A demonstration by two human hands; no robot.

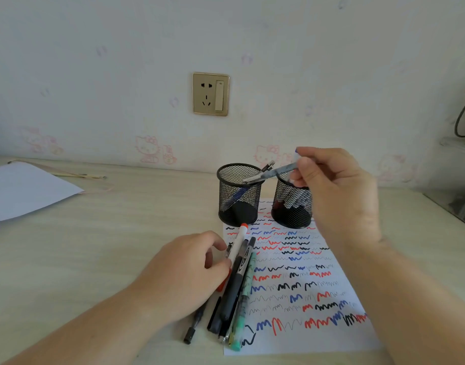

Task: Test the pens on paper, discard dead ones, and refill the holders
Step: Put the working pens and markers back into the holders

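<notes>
Two black mesh holders stand at the paper's far edge: the left holder [239,197] and the right holder [293,206], each with pens inside. My right hand [339,191] pinches a grey-blue pen [276,171] by its upper end, its clip end slanting down over the left holder's rim. My left hand [189,272] rests on a bundle of pens [236,288] lying along the left edge of the scribbled paper [305,285], fingers pinching a white pen with an orange cap [239,241].
A blank white sheet [26,191] lies at the far left with a thin stick [78,175] behind it. A wall socket [210,94] sits above the holders. A clear container [455,191] stands at the right edge.
</notes>
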